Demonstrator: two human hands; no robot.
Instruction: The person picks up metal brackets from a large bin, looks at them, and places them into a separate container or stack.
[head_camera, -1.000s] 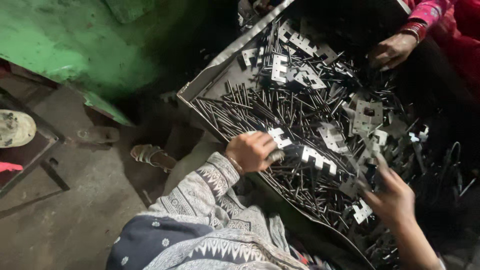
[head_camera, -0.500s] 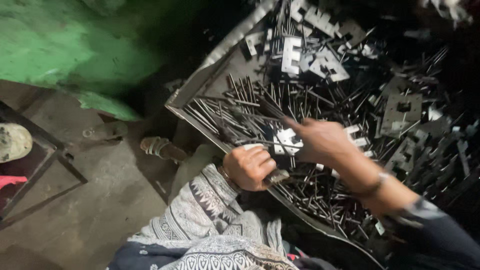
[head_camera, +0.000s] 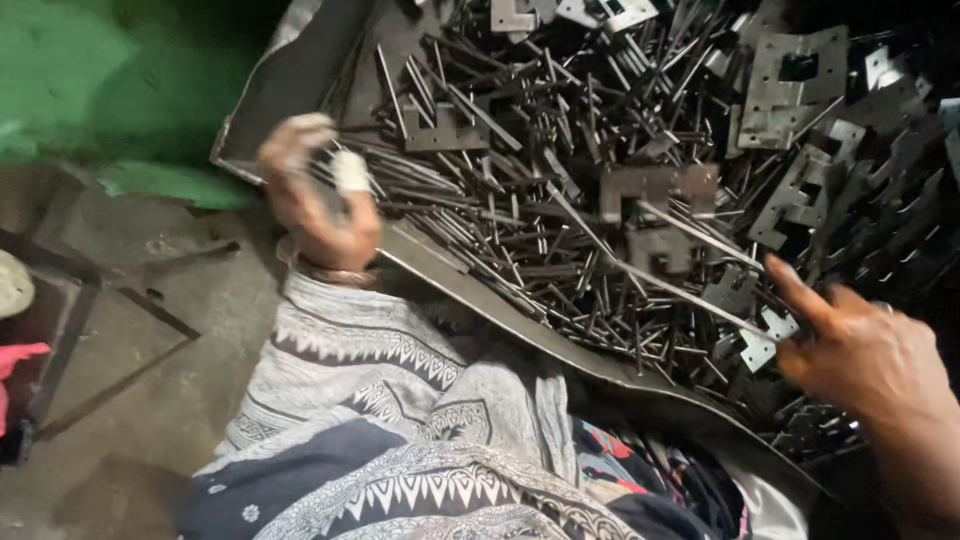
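A big metal tray (head_camera: 470, 285) rests against my lap, heaped with thin metal strips (head_camera: 520, 190) and flat notched plates (head_camera: 795, 85). My left hand (head_camera: 320, 205), a bangle on its wrist, is at the tray's near left edge. Its fingers are curled around a small pale bundle of metal pieces, blurred by motion. My right hand (head_camera: 865, 360) hovers over the tray's right side with fingers apart. Its forefinger points at a small bright plate (head_camera: 762, 340) and almost touches it. I see nothing held in the right hand.
My patterned grey and dark clothing (head_camera: 400, 440) fills the lower middle. A green surface (head_camera: 90, 90) lies at upper left. On the concrete floor (head_camera: 170, 330) stands a dark metal frame (head_camera: 70, 330), with something pink (head_camera: 15, 365) at the far left.
My right hand has left the middle, where it met my left hand, and moved to the tray's right side. My left hand has shifted up to the tray's left edge. The view is closer.
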